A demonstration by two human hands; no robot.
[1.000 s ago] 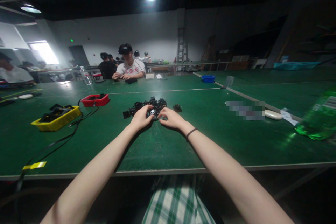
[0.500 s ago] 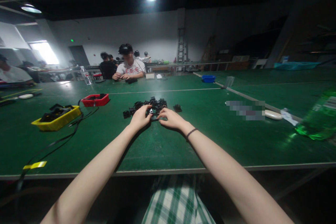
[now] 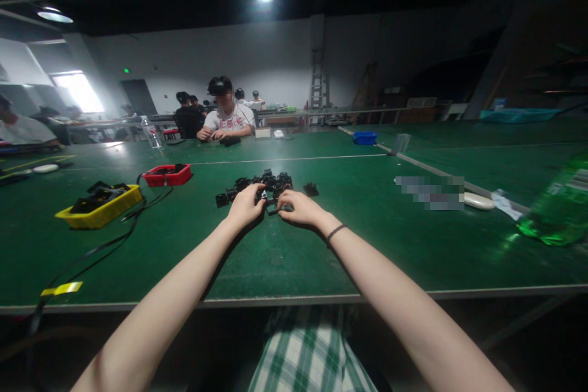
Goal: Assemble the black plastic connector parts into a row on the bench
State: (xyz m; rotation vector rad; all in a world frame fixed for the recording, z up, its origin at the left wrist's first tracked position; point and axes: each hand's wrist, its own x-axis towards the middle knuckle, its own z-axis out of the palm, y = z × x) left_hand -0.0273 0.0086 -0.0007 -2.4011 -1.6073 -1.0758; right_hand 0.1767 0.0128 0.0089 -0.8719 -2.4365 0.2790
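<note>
Bare forearms (image 3: 184,285), dark band (image 3: 335,232) on right wrist, green-white checked clothing (image 3: 307,355)

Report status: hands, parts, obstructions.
Grip unclear: left hand and right hand together at near edge of black parts pile, fingertips on it. One stray black part right of pile, untouched.

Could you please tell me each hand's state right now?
Left hand: curled at the black parts; grip cannot be told.
Right hand: likewise curled there; grip cannot be told.
</note>
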